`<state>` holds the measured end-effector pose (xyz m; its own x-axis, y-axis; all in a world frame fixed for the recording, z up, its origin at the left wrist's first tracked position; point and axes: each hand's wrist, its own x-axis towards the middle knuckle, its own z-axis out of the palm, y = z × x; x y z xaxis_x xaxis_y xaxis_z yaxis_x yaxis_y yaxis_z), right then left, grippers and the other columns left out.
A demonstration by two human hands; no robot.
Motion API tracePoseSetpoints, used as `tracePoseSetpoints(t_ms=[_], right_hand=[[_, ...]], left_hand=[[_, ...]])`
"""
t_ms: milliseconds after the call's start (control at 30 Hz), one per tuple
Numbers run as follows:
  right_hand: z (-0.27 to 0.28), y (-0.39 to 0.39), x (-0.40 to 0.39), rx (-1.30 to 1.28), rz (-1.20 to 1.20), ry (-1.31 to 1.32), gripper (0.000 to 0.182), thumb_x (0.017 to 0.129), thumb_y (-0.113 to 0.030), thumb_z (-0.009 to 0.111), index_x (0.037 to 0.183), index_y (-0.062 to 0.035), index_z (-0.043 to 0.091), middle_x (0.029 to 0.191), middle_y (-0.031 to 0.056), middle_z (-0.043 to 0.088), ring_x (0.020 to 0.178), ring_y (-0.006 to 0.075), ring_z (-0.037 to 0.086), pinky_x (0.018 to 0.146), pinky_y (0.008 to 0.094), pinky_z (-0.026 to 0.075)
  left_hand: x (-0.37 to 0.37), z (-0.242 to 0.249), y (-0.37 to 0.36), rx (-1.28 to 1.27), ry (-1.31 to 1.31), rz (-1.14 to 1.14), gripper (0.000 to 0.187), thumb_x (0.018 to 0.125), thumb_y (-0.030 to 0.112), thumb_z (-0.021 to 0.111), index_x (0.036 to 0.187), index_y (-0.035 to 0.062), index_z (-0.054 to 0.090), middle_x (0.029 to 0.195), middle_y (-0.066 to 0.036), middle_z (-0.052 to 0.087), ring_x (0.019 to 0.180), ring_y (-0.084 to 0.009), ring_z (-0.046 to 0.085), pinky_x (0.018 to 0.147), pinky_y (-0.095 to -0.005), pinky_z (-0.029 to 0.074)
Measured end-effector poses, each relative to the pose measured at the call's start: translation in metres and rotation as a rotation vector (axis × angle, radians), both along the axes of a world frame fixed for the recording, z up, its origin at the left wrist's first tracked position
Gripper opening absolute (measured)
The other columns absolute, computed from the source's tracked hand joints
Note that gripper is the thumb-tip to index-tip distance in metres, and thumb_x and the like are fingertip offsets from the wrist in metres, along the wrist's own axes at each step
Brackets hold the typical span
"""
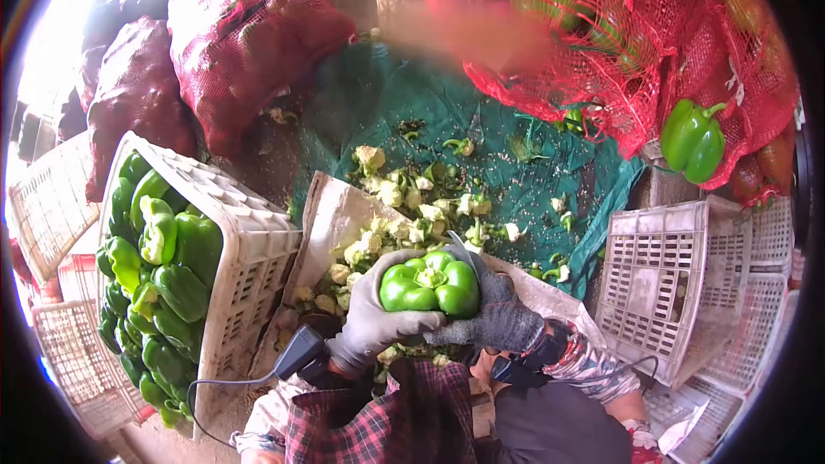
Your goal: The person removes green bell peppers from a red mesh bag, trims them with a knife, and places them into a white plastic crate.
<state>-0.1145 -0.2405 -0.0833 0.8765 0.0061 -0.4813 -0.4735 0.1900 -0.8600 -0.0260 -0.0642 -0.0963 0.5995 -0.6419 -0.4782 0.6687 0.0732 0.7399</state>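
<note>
A green bell pepper (429,283) is held in front of my body, with its cut-looking, pale stem side facing up. My left hand (378,309), in a light grey glove, wraps round its left side and underside. On the other side, my right hand (498,305), in a darker grey glove, has its fingers closed and touches the pepper. A thin grey knife blade (465,251) sticks up from that hand beside the pepper; its handle is hidden in the glove. Below and behind the hands lie cut pepper cores (391,193) in a heap.
At left, a tilted white crate (249,249) holds green peppers (180,292). Red mesh sacks (249,34) stand behind it. Another red net (601,43) with peppers is at upper right, a loose pepper (693,141) on it. White crates (653,283) stand at right. A green sheet (344,94) covers the floor.
</note>
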Motion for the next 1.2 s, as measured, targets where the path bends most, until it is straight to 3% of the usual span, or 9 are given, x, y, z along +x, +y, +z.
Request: tracePoseSetpoints(t_ms=[367,400,500,567,733,833,933,1000,1200], right_hand=[[0.044,0.000,0.029,0.193,0.346,-0.017,0.089,0.077,-0.015,0.082,0.149,-0.0036,0.030,0.131,0.0098,0.055,0.124,0.0206,0.050,0.102,0.0372,0.045],[0.026,-0.005,0.035,0.020,0.494,-0.244,0.091,0.078,-0.018,0.083,0.150,-0.0028,0.029,0.129,0.0101,0.056,0.124,0.0206,0.050,0.104,0.0379,0.043],[0.078,0.020,0.067,0.137,0.467,-0.316,0.094,0.079,-0.022,0.083,0.150,-0.0007,0.026,0.124,0.0116,0.059,0.122,0.0204,0.050,0.109,0.0388,0.038],[0.085,0.033,0.090,-0.243,0.494,-0.551,0.098,0.077,-0.024,0.085,0.151,0.0005,0.024,0.119,0.0102,0.060,0.115,0.0175,0.054,0.108,0.0371,0.039],[0.169,0.111,0.111,-0.531,0.411,-1.025,0.075,0.074,-0.016,0.086,0.136,-0.0017,0.047,0.108,0.0065,0.059,0.094,0.0151,0.059,0.094,0.0294,0.050],[0.217,0.143,0.134,0.549,0.322,-0.346,0.043,0.083,-0.016,0.080,0.119,-0.0093,0.059,0.102,0.0073,0.063,0.084,0.0171,0.064,0.082,0.0289,0.056],[0.234,0.169,0.152,0.285,0.445,-0.310,0.052,0.083,-0.020,0.080,0.127,-0.0085,0.055,0.121,0.0153,0.058,0.103,0.0240,0.063,0.088,0.0314,0.055],[0.236,0.189,0.162,0.128,0.513,-0.277,0.058,0.083,-0.023,0.079,0.132,-0.0079,0.052,0.133,0.0207,0.054,0.115,0.0286,0.062,0.092,0.0331,0.054],[0.129,0.229,0.174,-1.031,0.731,-0.713,0.076,0.077,-0.045,0.077,0.141,-0.0142,0.048,0.145,0.0226,0.043,0.122,0.0353,0.056,0.097,0.0409,0.050]], left_hand=[[0.012,0.031,0.044,-0.007,-0.038,-0.069,0.085,0.053,0.006,0.092,0.129,-0.0048,0.054,0.116,-0.008,0.066,0.102,-0.0156,0.063,0.097,-0.0325,0.049],[0.007,0.032,0.053,-0.415,0.253,0.061,0.084,0.056,0.015,0.091,0.129,-0.0054,0.054,0.118,-0.010,0.066,0.105,-0.0191,0.063,0.100,-0.0350,0.047],[0.009,0.038,0.076,-0.518,0.010,0.139,0.085,0.067,0.034,0.084,0.134,-0.0051,0.049,0.122,-0.014,0.063,0.113,-0.0241,0.061,0.103,-0.0381,0.046],[0.005,0.086,0.073,-0.696,0.054,0.382,0.078,0.081,0.045,0.072,0.136,-0.0035,0.046,0.128,-0.016,0.059,0.117,-0.0288,0.058,0.103,-0.0441,0.046],[0.000,0.127,0.145,-0.495,-0.343,0.997,0.061,0.095,0.046,0.057,0.138,0.0041,0.045,0.134,-0.015,0.053,0.122,-0.0288,0.053,0.107,-0.0415,0.042],[-0.010,0.122,0.219,0.335,-1.170,1.345,0.065,0.095,0.023,0.062,0.150,0.0080,0.031,0.141,-0.014,0.046,0.124,-0.0262,0.050,0.105,-0.0400,0.045],[-0.039,0.131,0.273,0.257,-1.017,1.345,0.066,0.095,0.022,0.063,0.151,0.0054,0.031,0.139,-0.014,0.047,0.124,-0.0234,0.050,0.100,-0.0369,0.049],[-0.053,0.143,0.278,0.011,-0.626,1.395,0.062,0.102,0.053,0.040,0.136,0.0018,0.049,0.125,-0.011,0.057,0.115,-0.0211,0.057,0.093,-0.0344,0.051],[-0.077,0.102,0.278,0.075,-0.455,1.093,0.058,0.091,0.040,0.060,0.135,0.0048,0.048,0.120,-0.009,0.058,0.104,-0.0202,0.060,0.091,-0.0365,0.051]])
